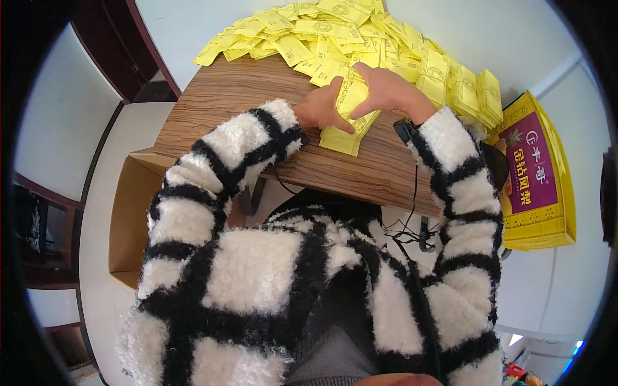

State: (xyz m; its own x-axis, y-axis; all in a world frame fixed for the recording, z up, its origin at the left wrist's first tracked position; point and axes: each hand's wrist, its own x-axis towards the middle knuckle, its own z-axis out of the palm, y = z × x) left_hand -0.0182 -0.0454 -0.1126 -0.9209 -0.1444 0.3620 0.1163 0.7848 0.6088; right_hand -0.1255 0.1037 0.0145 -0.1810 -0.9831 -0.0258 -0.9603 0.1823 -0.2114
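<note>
left hand [320,106], right hand [389,92]: one yellow bundle [351,94] gripped between them
packet stacks [463,89]: three, lined up far right
loose pile [325,29]: far, can't be counted tbh

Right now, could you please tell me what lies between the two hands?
In the head view, a yellow packet lies between the left hand and right hand.

Tabletop [222,100] free on left; yellow packet heap [328,30] blocks far edge, packet stacks [462,90] right.

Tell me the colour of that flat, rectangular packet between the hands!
The packet is yellow with darker print, clearest in the head view.
</note>
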